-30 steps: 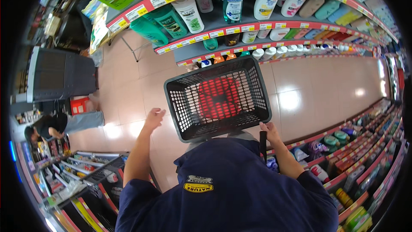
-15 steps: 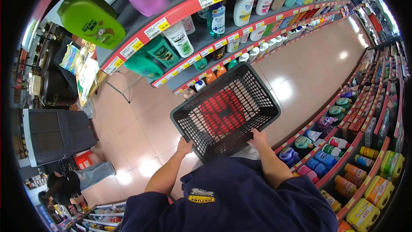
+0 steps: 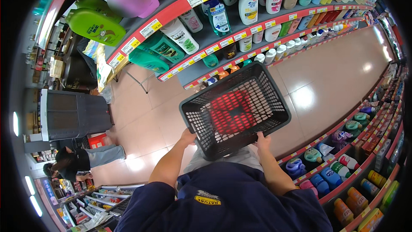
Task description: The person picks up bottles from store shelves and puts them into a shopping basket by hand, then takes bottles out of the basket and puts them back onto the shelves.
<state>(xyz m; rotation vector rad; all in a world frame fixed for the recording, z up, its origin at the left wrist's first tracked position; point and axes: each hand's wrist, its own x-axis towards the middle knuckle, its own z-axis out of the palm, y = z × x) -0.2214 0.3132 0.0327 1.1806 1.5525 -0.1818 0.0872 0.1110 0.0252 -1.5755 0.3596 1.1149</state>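
Observation:
A black plastic shopping basket [image 3: 198,103] with slotted walls and bottom is tilted in front of my body. My left hand [image 3: 187,138] is closed on its near left rim. My right hand [image 3: 262,141] grips the near rim further right, thumb on top. Something bright red [image 3: 227,118] shows through the holes in the bottom; whether it lies in the basket or beneath it I cannot tell. No goods stand out inside the basket.
Ahead, curved shelves hold shampoo bottles [image 3: 180,35], with a large green bottle [image 3: 96,26] at the upper left. Detergent bottles [image 3: 330,176] line the right shelf. A grey cooler-like unit [image 3: 77,114] and a person in black [image 3: 73,163] are at the left. Tiled floor [image 3: 307,99] runs between the shelves.
The view has turned slightly, so shelves and floor sit differently in it. In the picture the basket appears a little further right. Both hands keep their hold on its rim.

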